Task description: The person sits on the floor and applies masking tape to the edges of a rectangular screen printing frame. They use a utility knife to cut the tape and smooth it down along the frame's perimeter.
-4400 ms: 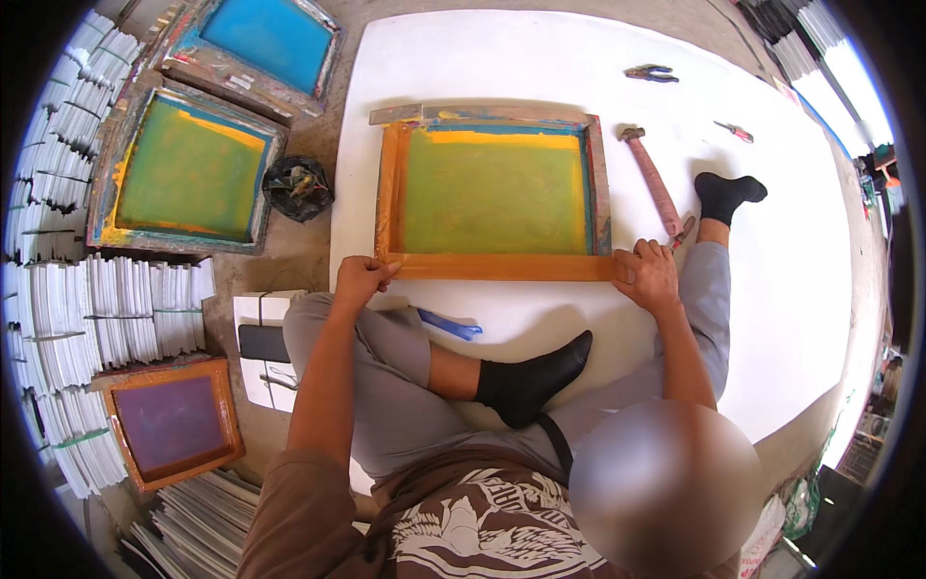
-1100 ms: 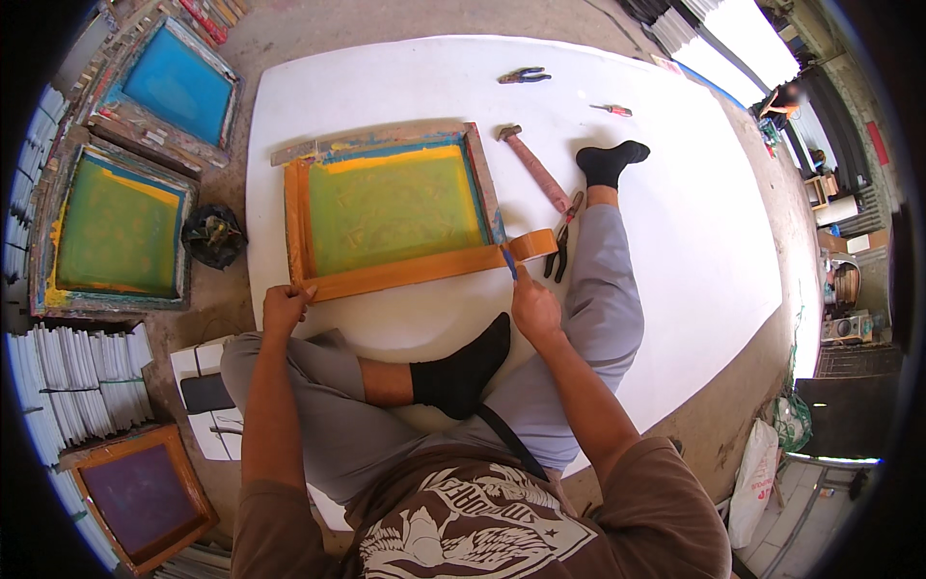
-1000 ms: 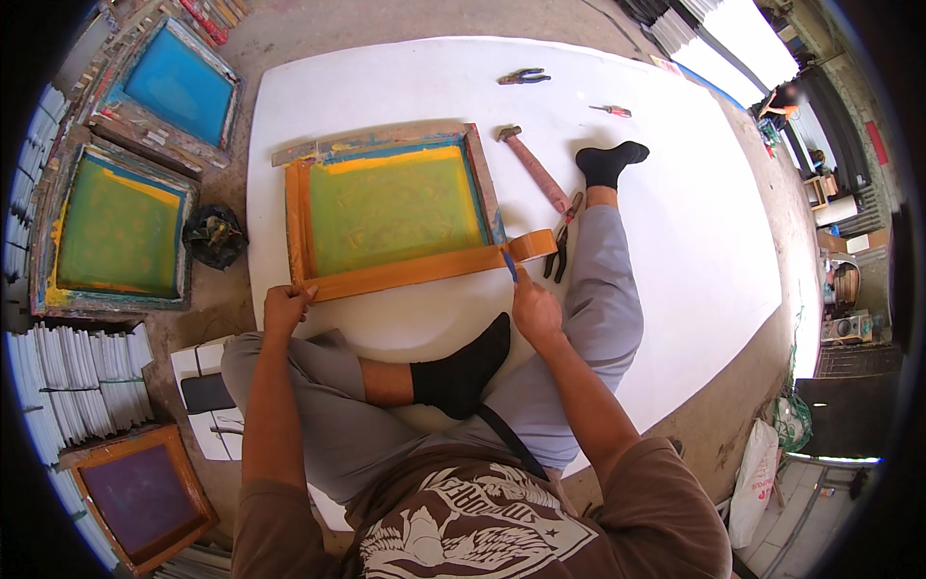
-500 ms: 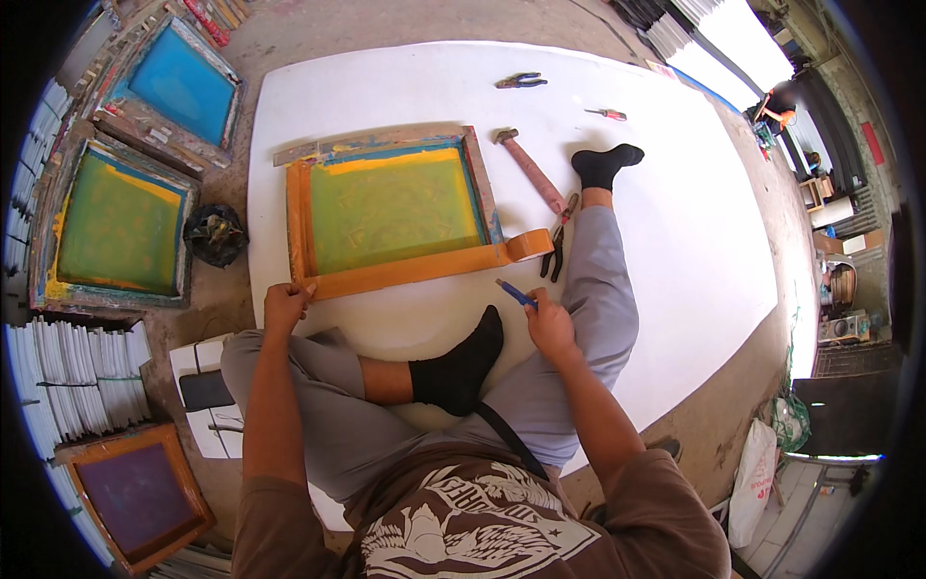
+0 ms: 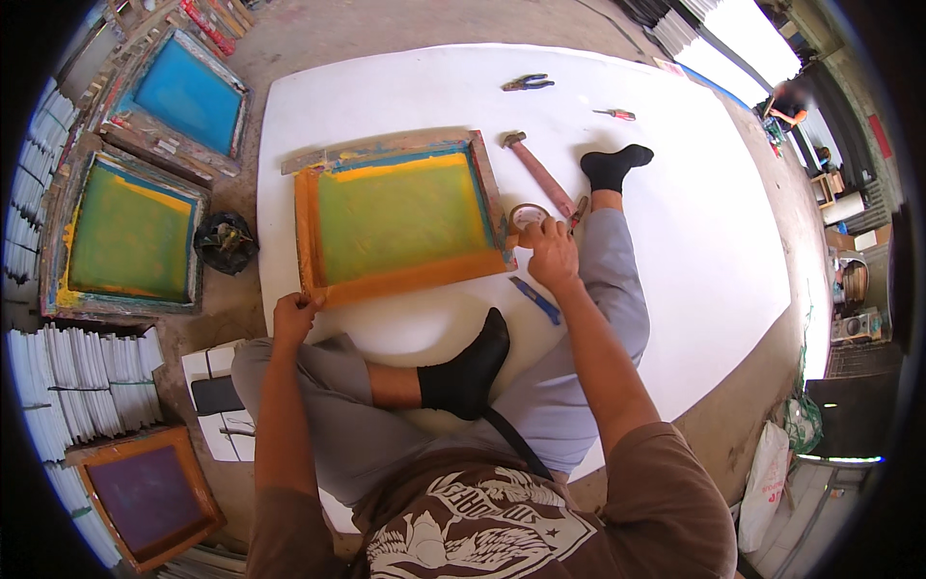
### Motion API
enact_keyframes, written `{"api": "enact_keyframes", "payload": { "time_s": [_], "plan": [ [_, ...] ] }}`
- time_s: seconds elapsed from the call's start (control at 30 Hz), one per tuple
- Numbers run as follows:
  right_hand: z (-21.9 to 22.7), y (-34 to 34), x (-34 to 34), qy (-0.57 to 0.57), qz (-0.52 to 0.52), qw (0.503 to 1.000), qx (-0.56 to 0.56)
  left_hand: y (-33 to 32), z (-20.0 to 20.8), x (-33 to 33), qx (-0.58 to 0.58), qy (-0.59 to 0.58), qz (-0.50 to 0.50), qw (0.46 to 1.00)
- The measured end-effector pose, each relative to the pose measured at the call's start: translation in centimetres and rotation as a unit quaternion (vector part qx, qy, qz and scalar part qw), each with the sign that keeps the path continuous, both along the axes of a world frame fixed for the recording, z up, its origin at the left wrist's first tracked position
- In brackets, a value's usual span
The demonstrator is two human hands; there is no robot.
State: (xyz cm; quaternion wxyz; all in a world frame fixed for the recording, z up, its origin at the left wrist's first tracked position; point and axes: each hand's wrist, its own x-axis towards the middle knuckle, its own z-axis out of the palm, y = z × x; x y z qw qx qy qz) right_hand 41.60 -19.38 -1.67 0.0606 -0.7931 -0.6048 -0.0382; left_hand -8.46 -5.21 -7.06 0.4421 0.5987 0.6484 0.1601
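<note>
A screen-printing frame (image 5: 400,207) with yellow-green mesh lies on a white sheet, brown tape running down its left side. Along its near edge runs a strip of brown packing tape (image 5: 415,278). My left hand (image 5: 297,317) is closed at the near left corner, fingertips pinching the strip's end. At the near right corner my right hand (image 5: 553,257) grips the tape roll (image 5: 527,216), whose pale core faces up. A blue utility knife (image 5: 536,300) rests on the sheet just below that hand. Pliers (image 5: 579,210) are mostly hidden behind it.
A hammer (image 5: 540,176), more pliers (image 5: 528,83) and a screwdriver (image 5: 615,114) lie farther off on the white sheet (image 5: 704,261). My socked feet flank the work. Other screen frames (image 5: 135,227) and a black bag (image 5: 226,239) stand left. Another person (image 5: 789,101) is far right.
My right hand has put the utility knife down on the sheet and moved up to take hold of the tape roll, now turned core upward. My left hand stays at the corner.
</note>
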Motion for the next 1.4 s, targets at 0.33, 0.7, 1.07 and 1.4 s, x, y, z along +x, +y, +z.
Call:
{"api": "enact_keyframes", "payload": {
  "time_s": [0.33,0.7,1.07,1.4],
  "plan": [
    [0.1,1.8,2.5,0.085,-0.053,0.990,0.094,0.0,0.4,-0.2,0.003,-0.004,0.023,1.000],
    [-3.7,3.0,-4.4,0.095,0.093,0.989,-0.071,0.1,1.4,-0.2,0.019,0.010,0.038,0.999],
    [-4.3,3.1,-3.0,0.228,0.063,0.970,-0.050,0.3,1.0,-0.7,0.018,-0.050,0.043,0.998],
    [-3.4,2.6,0.4,0.526,-0.001,0.847,-0.082,1.0,2.8,-0.8,0.040,-0.145,0.059,0.987]
  ]
}}
